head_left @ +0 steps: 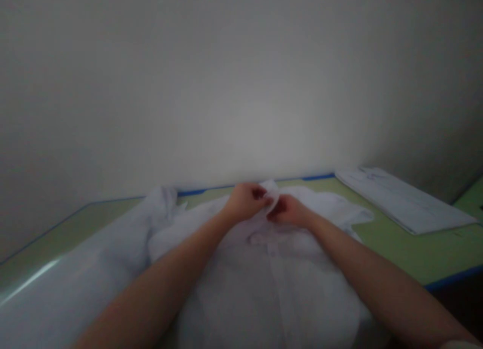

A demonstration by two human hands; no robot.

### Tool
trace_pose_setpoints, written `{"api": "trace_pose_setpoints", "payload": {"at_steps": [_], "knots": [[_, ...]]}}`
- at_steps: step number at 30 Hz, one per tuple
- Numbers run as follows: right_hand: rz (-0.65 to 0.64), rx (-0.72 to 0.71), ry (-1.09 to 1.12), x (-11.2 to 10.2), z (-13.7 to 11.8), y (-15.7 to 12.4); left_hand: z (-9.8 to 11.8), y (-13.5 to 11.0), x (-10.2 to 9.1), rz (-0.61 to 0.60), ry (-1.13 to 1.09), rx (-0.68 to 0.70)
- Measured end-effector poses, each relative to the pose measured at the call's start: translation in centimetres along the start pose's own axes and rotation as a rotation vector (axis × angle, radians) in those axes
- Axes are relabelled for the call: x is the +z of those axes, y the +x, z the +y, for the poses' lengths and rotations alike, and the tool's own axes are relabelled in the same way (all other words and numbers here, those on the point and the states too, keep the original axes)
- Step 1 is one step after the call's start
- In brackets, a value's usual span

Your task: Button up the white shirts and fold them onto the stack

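Note:
A white shirt (271, 283) lies spread in front of me on a green table (415, 248), its front placket running towards me. Both my hands meet at the far end of the shirt, at its collar (272, 190). My left hand (245, 200) is closed, its fingers pinching the collar's fabric. My right hand (289, 210) is closed too, gripping the same part from the right. The two hands touch each other. The picture is dim and soft, so small details of the collar are hard to make out.
A folded white garment (403, 200) lies flat at the table's right rear. More white cloth (94, 268) is heaped on the left. The table has a blue edge (453, 277) and stands against a plain pale wall (241, 87).

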State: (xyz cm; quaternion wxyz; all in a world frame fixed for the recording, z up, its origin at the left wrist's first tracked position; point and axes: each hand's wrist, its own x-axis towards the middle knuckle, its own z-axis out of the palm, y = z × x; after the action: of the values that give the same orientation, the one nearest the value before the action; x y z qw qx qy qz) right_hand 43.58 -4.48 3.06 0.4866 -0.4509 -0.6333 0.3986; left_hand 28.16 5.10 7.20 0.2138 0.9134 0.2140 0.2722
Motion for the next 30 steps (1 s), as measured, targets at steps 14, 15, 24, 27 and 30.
{"api": "trace_pose_setpoints", "payload": {"at_steps": [14,15,24,27,30], "knots": [[0.408,-0.357,-0.613,-0.7,0.0,0.2,-1.3,0.6,1.3,0.021,-0.172,-0.065],[0.422,-0.375,-0.677,-0.7,-0.2,0.1,-1.4,0.7,1.3,0.022,-0.184,-0.077],[0.521,-0.544,-0.795,-0.7,-2.0,-0.4,-2.5,1.2,1.4,0.044,-0.251,-0.161],[0.322,-0.468,-0.648,-0.8,-2.5,-0.6,-2.8,1.3,1.6,0.058,-0.295,-0.157],[0.232,-0.359,-0.558,-1.1,-2.6,-0.7,-2.7,1.4,1.6,0.061,-0.309,-0.155]]}}
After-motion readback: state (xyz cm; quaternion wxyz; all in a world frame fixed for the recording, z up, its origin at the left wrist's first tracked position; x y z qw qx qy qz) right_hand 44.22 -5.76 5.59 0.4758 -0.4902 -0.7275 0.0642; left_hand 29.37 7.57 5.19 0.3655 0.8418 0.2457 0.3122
